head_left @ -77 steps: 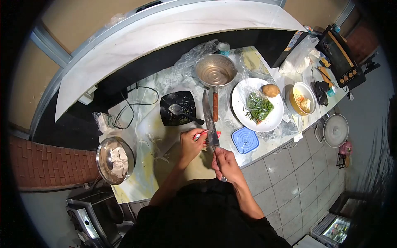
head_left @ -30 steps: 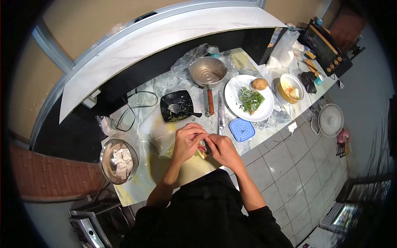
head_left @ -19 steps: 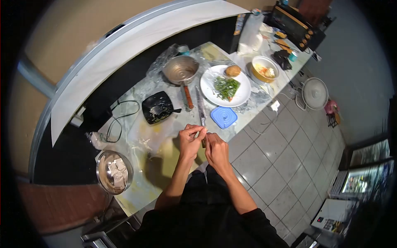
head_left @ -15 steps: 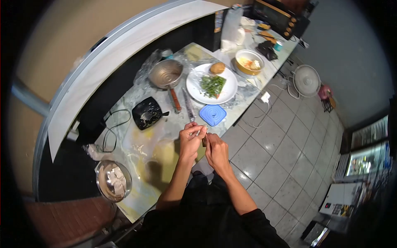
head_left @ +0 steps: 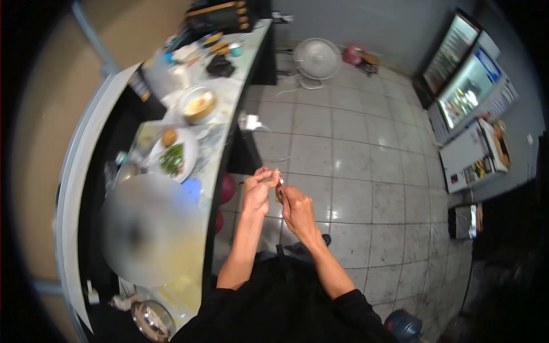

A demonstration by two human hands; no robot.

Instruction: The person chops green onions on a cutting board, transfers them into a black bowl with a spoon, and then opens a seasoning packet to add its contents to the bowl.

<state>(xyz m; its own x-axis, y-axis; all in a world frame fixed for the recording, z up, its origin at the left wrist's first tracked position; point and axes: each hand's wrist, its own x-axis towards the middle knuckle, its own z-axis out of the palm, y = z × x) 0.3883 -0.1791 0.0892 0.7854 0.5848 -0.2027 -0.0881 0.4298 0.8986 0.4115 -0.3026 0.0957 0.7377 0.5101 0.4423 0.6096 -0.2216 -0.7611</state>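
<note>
My right hand (head_left: 298, 210) is closed around a small packet-like thing (head_left: 279, 194) with dark, yellow and red on it. At its upper end, my left hand (head_left: 258, 188) pinches with thumb and fingers. Its exact kind is too small to make out. Both hands are close together in front of my body, above the tiled floor and right of the counter (head_left: 220, 134). On that counter, the nearest things are a blue lid (head_left: 193, 187), partly blurred, and a white plate (head_left: 190, 150) bearing chopped greens (head_left: 171, 160) and a potato (head_left: 169, 137).
A large blurred patch hides the counter's middle. Beyond the plate stands a yellow bowl of food (head_left: 198, 104); a steel bowl (head_left: 153, 321) is at the near end. A fan (head_left: 316, 59), lit fridges (head_left: 460, 103) and a blue water bottle (head_left: 403, 326) stand on the floor.
My view has swung right, so the counter now lies to the left and my hands are over the floor. Both hands stay together on the small thing, which shows more clearly.
</note>
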